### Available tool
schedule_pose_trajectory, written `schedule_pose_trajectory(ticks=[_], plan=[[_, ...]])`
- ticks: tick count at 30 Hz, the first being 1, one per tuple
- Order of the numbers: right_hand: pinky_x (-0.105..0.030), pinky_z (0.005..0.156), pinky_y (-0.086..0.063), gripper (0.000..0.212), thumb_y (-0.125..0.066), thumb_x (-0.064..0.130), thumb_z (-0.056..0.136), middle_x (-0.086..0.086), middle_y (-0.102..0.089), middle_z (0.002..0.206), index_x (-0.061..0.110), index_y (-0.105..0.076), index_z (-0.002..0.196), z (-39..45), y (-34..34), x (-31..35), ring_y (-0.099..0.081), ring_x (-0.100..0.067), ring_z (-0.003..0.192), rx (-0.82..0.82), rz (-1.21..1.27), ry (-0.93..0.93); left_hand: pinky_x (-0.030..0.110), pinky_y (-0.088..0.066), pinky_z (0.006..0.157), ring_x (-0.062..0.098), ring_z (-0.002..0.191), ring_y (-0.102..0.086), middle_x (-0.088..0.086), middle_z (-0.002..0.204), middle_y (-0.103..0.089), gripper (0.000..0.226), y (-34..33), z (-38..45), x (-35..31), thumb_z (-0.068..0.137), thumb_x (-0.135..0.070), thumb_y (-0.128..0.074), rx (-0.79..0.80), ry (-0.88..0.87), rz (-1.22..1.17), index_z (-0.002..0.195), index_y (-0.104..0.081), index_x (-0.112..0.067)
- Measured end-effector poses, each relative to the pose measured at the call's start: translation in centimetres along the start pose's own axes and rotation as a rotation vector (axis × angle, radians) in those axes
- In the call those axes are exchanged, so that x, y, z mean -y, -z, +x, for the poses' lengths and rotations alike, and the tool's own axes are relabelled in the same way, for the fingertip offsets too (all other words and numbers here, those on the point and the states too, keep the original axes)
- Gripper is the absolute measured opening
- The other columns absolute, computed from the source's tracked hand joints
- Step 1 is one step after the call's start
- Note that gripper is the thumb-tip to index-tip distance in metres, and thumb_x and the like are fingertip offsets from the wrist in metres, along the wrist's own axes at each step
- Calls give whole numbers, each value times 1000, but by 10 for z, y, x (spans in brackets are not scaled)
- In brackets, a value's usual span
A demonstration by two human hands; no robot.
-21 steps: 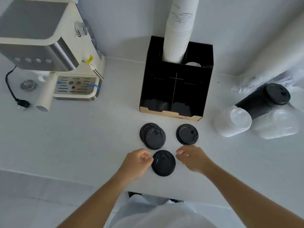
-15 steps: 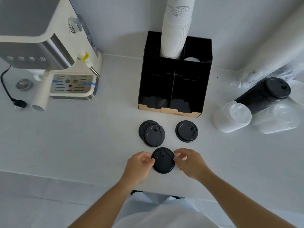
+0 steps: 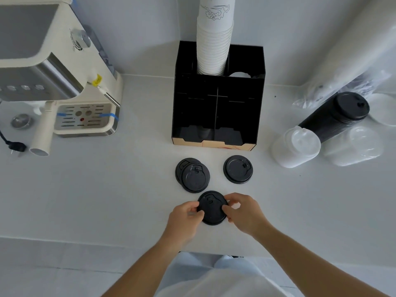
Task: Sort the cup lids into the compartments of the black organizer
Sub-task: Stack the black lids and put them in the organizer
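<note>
A black cup lid (image 3: 212, 209) lies on the white counter near its front edge. My left hand (image 3: 184, 217) pinches its left rim and my right hand (image 3: 244, 211) pinches its right rim. Beyond it, two overlapping black lids (image 3: 192, 175) lie to the left and a single black lid (image 3: 237, 169) to the right. The black organizer (image 3: 216, 108) stands further back, with open front compartments split by a divider. A tall stack of white paper cups (image 3: 214, 39) rises from its rear left slot.
A cream espresso machine (image 3: 53, 78) stands at the left, a power plug (image 3: 16, 146) beside it. At the right lie sleeves of black lids (image 3: 334, 117), white lids (image 3: 296, 146) and clear lids (image 3: 353, 146) by a plastic bag. The counter's front edge (image 3: 85, 239) runs below my hands.
Both hands closed in on the nearest black lid from either side and now pinch its rim. The other lids stayed put.
</note>
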State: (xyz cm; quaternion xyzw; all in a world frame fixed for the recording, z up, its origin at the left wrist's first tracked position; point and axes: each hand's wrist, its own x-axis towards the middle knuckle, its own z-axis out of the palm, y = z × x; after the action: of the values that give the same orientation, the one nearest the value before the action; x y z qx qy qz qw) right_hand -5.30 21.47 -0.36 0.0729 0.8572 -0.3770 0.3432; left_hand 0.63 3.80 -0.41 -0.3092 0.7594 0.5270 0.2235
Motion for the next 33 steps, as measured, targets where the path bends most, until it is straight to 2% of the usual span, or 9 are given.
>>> schedule_pose_trajectory(ticks=[3, 8, 14, 18, 21, 24, 26, 29, 33], plan=[[-20, 58, -47, 18, -65, 23, 90, 3, -70, 99, 23, -70, 107, -3, 1, -2, -67, -17, 69, -6, 40, -24, 19, -49, 78, 10, 94, -66, -5, 104, -69, 34, -2, -2, 0, 87, -20, -63, -7, 5, -21, 121, -66, -17], [-21, 63, -47, 14, -68, 21, 89, 2, -70, 95, 23, -73, 101, -4, 7, -6, -66, -17, 84, -48, 125, -55, 8, -45, 71, -1, 91, -64, -7, 100, -68, 29, -8, -7, -3, 88, -15, -64, -33, -40, -55, 117, -68, -17], [-21, 54, -46, 8, -70, 18, 89, 4, -69, 95, 21, -73, 96, -5, 19, -6, -66, -13, 75, -102, 261, -75, 8, -50, 68, 2, 92, -68, -1, 109, -68, 26, -14, -7, -20, 85, -10, -68, -72, -130, -77, 109, -68, -19], [-22, 51, -48, 7, -70, 15, 87, 5, -73, 98, 21, -72, 90, -5, 30, -5, -64, -12, 67, -134, 346, -89, 5, -48, 65, -9, 79, -66, 0, 104, -67, 26, -10, 1, -39, 83, -5, -70, -80, -244, 19, 99, -68, -25], [-25, 52, -48, 9, -71, 16, 86, 5, -73, 96, 24, -69, 87, -3, 38, -5, -66, -14, 69, -148, 401, -91, 3, -47, 68, -7, 83, -66, -4, 102, -70, 25, -8, 11, -56, 84, -8, -70, -64, -310, 113, 105, -71, -20], [-25, 54, -46, 15, -73, 18, 86, 3, -72, 98, 26, -65, 95, -2, 42, -4, -69, -17, 70, -163, 480, -98, 3, -46, 70, -5, 84, -65, -10, 97, -72, 26, -9, 22, -77, 85, -8, -69, -61, -378, 187, 108, -73, -16], [-31, 61, -54, 22, -73, 18, 86, 0, -73, 98, 26, -64, 106, -2, 43, -5, -70, -20, 69, -157, 545, -116, 4, -46, 70, -1, 81, -65, -12, 94, -70, 25, -13, 30, -93, 85, -10, -67, -74, -439, 273, 109, -73, -15], [-44, 83, -62, 29, -73, 18, 86, -8, -75, 94, 21, -65, 114, 3, 40, -6, -75, -30, 77, -155, 655, -156, 13, -46, 77, 5, 83, -63, -7, 104, -72, 26, -20, 43, -111, 88, -15, -65, -79, -486, 383, 113, -71, -17], [-44, 84, -62, 30, -72, 19, 87, -10, -76, 87, 16, -65, 116, 12, 38, -9, -75, -33, 86, -166, 762, -211, 18, -45, 89, 11, 102, -65, -1, 118, -70, 31, -28, 63, -126, 88, -19, -64, -23, -499, 484, 119, -69, -17]])
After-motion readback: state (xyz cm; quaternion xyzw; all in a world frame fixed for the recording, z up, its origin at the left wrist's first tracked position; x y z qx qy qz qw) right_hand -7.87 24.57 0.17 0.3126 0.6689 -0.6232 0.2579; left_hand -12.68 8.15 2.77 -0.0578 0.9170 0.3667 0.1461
